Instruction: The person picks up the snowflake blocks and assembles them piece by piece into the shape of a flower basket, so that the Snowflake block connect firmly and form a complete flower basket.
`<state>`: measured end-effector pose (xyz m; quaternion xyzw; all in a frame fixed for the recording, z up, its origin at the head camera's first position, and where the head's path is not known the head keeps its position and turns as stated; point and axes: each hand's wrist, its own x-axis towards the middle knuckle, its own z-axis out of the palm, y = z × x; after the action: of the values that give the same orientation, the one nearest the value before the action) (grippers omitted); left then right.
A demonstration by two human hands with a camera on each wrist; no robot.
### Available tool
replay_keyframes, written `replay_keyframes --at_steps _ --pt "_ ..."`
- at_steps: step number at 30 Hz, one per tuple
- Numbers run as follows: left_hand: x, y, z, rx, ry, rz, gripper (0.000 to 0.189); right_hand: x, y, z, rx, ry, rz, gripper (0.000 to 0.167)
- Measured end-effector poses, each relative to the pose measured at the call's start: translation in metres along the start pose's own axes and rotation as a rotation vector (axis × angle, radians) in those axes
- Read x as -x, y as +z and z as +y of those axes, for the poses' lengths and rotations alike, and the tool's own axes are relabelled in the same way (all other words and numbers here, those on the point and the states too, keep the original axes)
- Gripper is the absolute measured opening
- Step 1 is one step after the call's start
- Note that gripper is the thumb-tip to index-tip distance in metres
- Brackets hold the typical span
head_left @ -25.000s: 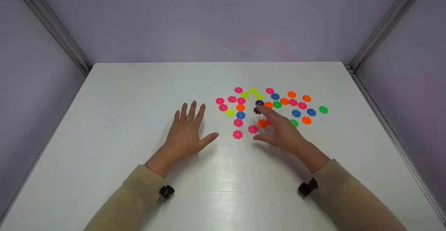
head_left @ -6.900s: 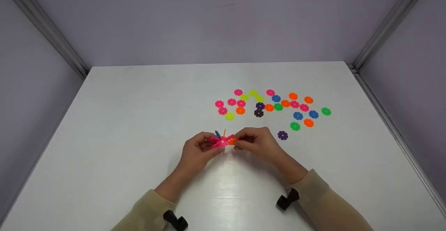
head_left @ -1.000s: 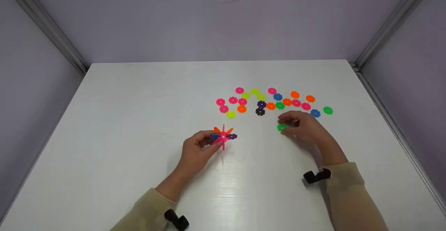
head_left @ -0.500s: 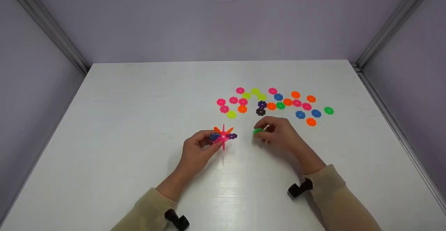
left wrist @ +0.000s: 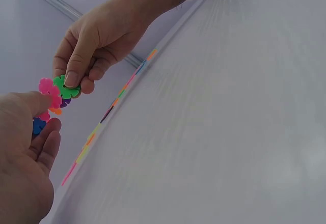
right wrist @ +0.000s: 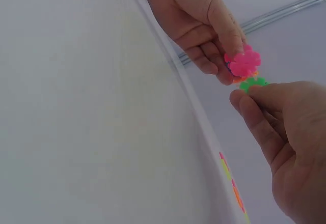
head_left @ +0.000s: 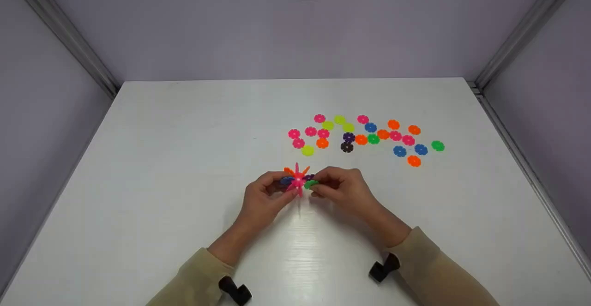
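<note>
My left hand (head_left: 267, 199) pinches a small cluster of joined flower-shaped plastic discs above the table. A pink disc (right wrist: 245, 62) faces outward in its middle, with blue, orange, purple and pink discs standing out around it. Between thumb and fingers my right hand (head_left: 345, 190) holds a green flower disc (left wrist: 66, 87), its edge up against the pink disc on the cluster's right side. Whether the slots of the two discs are engaged cannot be made out. Fingers hide part of the cluster's left side.
Loose flower discs in several colours lie flat beyond the hands, among them a black disc (head_left: 346, 147), a yellow disc (head_left: 308, 150) and a green disc (head_left: 437, 146). The white table (head_left: 184, 126) ends at a pale back wall, with metal-framed walls at both sides.
My right hand has picked up the green disc from the table's right part and carried it left to the cluster. My left hand has stayed nearly still, holding the cluster.
</note>
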<state>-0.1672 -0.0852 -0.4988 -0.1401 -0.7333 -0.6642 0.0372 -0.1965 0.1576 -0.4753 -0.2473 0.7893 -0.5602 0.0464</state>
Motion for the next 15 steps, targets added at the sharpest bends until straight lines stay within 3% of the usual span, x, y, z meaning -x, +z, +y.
replay_keyframes --at_steps 7,15 --pt "0.0000 -0.0001 0.0000 0.083 0.011 -0.073 0.034 0.0004 0.0004 0.0006 0.020 -0.031 0.077 0.012" --pt "-0.0015 0.0001 -0.0036 0.083 0.057 -0.077 0.028 0.0002 -0.0014 0.0028 0.086 -0.127 0.092 0.019"
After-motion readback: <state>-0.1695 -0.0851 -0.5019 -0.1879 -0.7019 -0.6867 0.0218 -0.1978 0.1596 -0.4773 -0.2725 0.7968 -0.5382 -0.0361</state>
